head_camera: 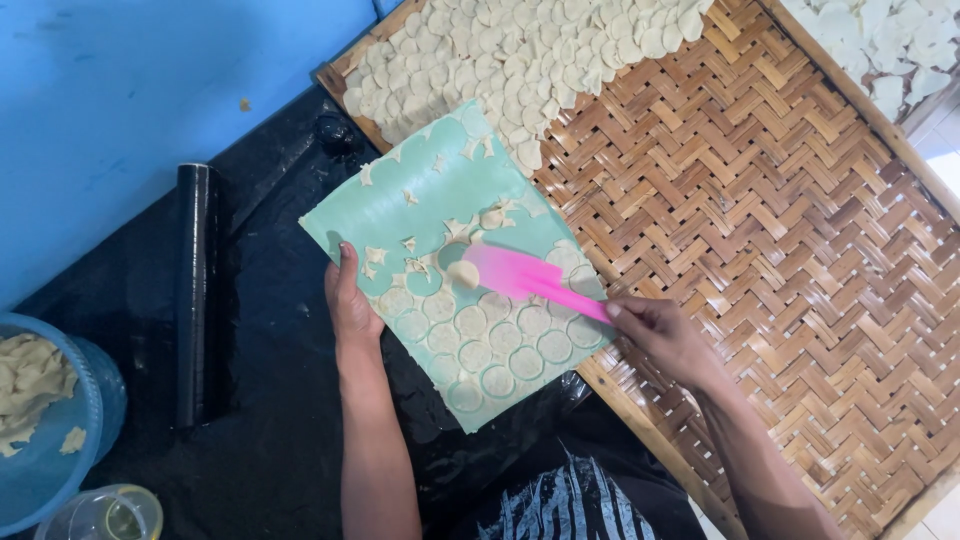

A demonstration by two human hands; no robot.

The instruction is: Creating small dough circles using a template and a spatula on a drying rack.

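Half the teal sheet (400, 215) is cleared; approx. half its dough discs (480, 350) remain. Right hand (665, 335) grips pink spatula (525, 278), lifting one; left hand (350, 300) pins sheet's edge. Woven tray (760, 250) beyond sheet partly filled.

pink spatula (520, 275) | tilted, blade under a dough round | green sheet (420, 210) | flat, cut dough circles

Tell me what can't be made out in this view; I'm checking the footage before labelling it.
Head view only:
- Blue bowl: cut off by the left edge; how much dough it holds is unclear.
- Clear cup: cut by the bottom edge.
- Second tray: cropped at the top right corner.
- Pink spatula: handle end hidden inside the right hand.
- Green sheet: the edge under the left hand is covered.
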